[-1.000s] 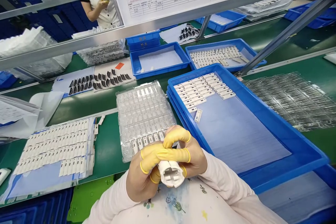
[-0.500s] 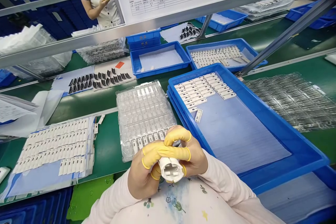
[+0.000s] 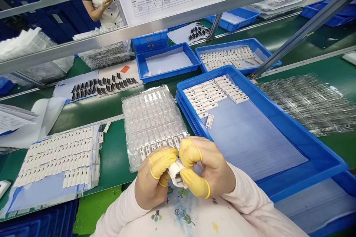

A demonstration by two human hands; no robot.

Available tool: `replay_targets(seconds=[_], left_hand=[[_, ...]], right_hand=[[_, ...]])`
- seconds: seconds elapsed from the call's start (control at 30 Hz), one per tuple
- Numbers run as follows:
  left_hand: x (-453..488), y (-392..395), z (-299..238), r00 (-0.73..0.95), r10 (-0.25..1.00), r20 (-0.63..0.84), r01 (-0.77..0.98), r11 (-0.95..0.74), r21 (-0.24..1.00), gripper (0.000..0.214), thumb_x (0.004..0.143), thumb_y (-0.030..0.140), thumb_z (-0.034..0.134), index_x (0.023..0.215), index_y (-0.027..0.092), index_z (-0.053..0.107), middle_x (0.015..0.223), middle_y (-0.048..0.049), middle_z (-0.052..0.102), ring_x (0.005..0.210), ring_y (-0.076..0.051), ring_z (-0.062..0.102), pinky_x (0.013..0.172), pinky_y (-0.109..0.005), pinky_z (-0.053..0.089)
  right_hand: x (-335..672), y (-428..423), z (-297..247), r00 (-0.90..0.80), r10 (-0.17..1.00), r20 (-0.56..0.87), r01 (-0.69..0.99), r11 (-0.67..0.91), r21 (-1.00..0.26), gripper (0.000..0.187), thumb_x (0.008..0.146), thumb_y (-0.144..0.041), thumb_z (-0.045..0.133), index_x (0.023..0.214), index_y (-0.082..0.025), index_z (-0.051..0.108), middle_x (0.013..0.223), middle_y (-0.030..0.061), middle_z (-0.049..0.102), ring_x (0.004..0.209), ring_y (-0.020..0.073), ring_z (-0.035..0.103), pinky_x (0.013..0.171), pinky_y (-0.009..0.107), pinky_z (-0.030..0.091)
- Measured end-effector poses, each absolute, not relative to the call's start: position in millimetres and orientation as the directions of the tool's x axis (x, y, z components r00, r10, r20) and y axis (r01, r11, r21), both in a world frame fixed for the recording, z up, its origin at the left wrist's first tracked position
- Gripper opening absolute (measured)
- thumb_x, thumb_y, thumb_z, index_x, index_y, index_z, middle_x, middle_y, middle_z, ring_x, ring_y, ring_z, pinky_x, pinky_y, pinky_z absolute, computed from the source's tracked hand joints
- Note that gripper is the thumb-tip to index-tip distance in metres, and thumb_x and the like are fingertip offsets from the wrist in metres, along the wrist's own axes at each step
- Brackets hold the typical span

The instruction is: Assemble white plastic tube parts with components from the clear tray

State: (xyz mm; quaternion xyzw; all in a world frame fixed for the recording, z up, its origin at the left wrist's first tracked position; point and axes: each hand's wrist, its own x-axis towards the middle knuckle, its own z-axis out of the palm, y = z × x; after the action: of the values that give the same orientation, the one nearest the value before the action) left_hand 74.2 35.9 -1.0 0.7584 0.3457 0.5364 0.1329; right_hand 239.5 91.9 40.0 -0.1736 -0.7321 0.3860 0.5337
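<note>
left hand (image 3: 150, 179), yellow-cotted fingers (image 3: 162, 160) clamped on white plastic part (image 3: 175, 173) | part between hands | right hand (image 3: 211, 172), fingers together on it | clear blister tray (image 3: 152, 118) 11 o'clock, near | blue tray (image 3: 289, 116) 2 o'clock

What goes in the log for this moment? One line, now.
left hand: holds white part | right hand: holds same part | both: yellow finger cots | beside: clear tray, blue bin

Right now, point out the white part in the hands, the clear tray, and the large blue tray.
White part (image 3: 175, 173): head view, on its exposed end.
Clear tray (image 3: 151, 118): head view, on its middle cavities.
Blue tray (image 3: 286, 116): head view, on its far rim.
</note>
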Motion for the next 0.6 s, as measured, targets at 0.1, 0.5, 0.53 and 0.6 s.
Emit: replay_targets(seconds=[0.1, 0.5, 0.53, 0.6], left_hand=[[73, 36, 0, 0.201, 0.686, 0.699, 0.398, -0.71, 0.581, 0.037, 0.096, 0.014, 0.054, 0.133, 0.015, 0.056, 0.107, -0.014, 0.073, 0.104, -0.022, 0.072, 0.091, -0.035, 0.059], [69, 27, -16, 0.153, 0.755, 0.637, 0.265, -0.653, 0.71, 0.046, 0.091, 0.014, 0.061, 0.136, 0.02, 0.056, 0.118, -0.0124, 0.072, 0.107, -0.023, 0.07, 0.086, -0.035, 0.059], [69, 27, -14, 0.151, 0.753, 0.64, 0.271, -0.655, 0.706, 0.045, 0.092, 0.016, 0.061, 0.136, 0.02, 0.055, 0.118, -0.0128, 0.072, 0.107, -0.024, 0.07, 0.085, -0.036, 0.059], [69, 28, -10, 0.158, 0.747, 0.646, 0.295, -0.66, 0.691, 0.043, 0.093, 0.02, 0.06, 0.136, 0.02, 0.056, 0.116, -0.0136, 0.073, 0.105, -0.024, 0.071, 0.084, -0.035, 0.059]], right_hand=[[238, 92, 37, -0.35, 0.652, 0.672, -0.177, 0.658, -0.731, 0.022, 0.076, -0.007, 0.053, 0.069, -0.024, 0.04, 0.059, -0.0061, 0.04, 0.05, 0.0098, 0.036, 0.05, 0.025, 0.032], [241, 99, 10, -0.372, 0.535, 0.759, -0.308, 0.7, -0.645, 0.041, 0.097, -0.047, 0.056, 0.129, -0.021, 0.06, 0.09, 0.0025, 0.053, 0.072, 0.0143, 0.054, 0.066, 0.028, 0.051], [241, 100, 8, -0.378, 0.5, 0.779, -0.277, 0.742, -0.611, 0.045, 0.096, -0.046, 0.058, 0.134, -0.022, 0.058, 0.093, 0.0027, 0.051, 0.075, 0.0143, 0.055, 0.068, 0.027, 0.052], [241, 100, 5, -0.385, 0.463, 0.798, -0.214, 0.797, -0.565, 0.045, 0.096, -0.041, 0.06, 0.138, -0.023, 0.057, 0.094, 0.0025, 0.048, 0.078, 0.0136, 0.056, 0.071, 0.026, 0.053]])
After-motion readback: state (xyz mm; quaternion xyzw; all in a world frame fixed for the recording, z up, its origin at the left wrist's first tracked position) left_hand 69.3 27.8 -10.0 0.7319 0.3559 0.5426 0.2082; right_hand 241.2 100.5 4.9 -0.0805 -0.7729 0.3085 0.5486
